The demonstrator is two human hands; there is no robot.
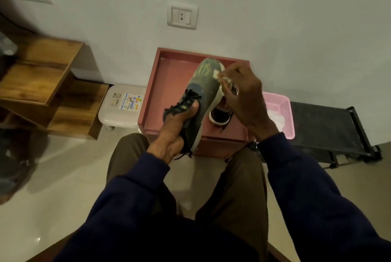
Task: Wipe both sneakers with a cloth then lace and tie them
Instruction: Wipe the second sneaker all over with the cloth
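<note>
Dusty-pink box top with raised rim (152, 83): a second black sneaker with white sole (220, 116) lies on it, half hidden.

Grey-green fabric sneaker with smooth pale sole (203, 86) is held above the box, toe away.

Left hand (175, 130) wraps its laced midfoot. Loose laces may let it slip.

Right hand (245, 100) pinches a small crumpled white cloth (222, 77) at the toe edge. A thin wad like this is likely easy to drop.

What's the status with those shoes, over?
Left hand grips grey sneaker. Right hand pinches white cloth against its toe. Second sneaker sits on red table. Nothing in the way.

L hand (177, 126) round sneaker (203, 90), R hand (243, 96) w/ cloth (222, 77) at toe
</note>
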